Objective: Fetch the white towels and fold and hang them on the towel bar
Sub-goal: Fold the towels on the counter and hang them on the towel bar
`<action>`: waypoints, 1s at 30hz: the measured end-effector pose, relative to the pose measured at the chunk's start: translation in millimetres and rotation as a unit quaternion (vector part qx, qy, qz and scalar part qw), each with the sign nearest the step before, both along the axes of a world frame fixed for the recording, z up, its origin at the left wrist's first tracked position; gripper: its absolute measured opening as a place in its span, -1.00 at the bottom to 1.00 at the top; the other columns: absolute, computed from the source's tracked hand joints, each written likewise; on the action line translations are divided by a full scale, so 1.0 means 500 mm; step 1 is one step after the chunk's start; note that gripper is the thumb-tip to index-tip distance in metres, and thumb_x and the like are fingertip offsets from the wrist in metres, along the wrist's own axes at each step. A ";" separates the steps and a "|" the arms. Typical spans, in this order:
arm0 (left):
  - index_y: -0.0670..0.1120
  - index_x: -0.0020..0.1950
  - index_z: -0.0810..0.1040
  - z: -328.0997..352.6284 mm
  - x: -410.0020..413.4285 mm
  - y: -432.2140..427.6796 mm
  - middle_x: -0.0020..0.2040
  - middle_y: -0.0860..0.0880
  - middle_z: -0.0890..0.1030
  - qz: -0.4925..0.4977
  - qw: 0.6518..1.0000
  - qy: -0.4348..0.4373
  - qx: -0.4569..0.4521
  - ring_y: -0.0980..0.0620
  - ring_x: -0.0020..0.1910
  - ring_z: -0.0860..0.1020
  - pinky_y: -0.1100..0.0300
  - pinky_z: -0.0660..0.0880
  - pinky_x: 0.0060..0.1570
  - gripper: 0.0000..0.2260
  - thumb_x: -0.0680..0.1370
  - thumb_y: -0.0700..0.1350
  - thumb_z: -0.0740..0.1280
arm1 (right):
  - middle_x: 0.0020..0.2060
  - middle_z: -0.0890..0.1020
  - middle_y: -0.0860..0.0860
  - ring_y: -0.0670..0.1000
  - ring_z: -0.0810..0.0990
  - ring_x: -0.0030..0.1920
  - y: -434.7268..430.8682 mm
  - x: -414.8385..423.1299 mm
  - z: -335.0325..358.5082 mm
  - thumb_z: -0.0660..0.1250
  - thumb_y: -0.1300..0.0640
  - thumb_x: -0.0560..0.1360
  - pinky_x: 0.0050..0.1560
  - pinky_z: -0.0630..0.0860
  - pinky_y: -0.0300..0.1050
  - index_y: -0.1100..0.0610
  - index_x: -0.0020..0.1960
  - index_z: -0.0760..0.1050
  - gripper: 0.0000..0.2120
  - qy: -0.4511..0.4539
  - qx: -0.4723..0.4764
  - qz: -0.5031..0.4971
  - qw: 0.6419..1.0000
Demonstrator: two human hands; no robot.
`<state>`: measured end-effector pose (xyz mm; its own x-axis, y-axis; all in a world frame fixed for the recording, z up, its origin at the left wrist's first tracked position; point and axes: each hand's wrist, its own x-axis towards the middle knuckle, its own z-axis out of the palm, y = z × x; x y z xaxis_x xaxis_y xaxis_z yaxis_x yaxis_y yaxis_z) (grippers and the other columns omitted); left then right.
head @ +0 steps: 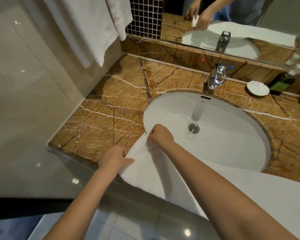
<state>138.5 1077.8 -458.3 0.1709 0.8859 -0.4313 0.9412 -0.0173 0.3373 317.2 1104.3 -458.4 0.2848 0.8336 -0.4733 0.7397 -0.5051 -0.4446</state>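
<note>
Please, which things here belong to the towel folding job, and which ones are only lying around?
Part of the job:
white towel over the counter edge
left hand and right hand, both gripping it
hanging towels, upper left

Only lying around:
faucet
white dish
dark bottle
sink

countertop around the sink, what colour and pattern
Brown-orange marble countertop with white and dark veins, seen best in the head view.
</note>
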 end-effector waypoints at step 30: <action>0.01 0.19 0.47 0.050 0.029 -0.034 0.12 0.00 0.50 -0.104 0.966 0.099 0.216 -0.03 0.13 0.47 0.08 0.49 0.01 -0.66 0.44 0.02 0.38 | 0.08 0.54 0.12 0.19 0.53 0.08 -0.018 -0.035 -0.025 0.07 -0.02 0.64 -0.08 0.33 0.01 0.18 0.25 0.36 -0.68 -0.124 0.208 0.156 0.957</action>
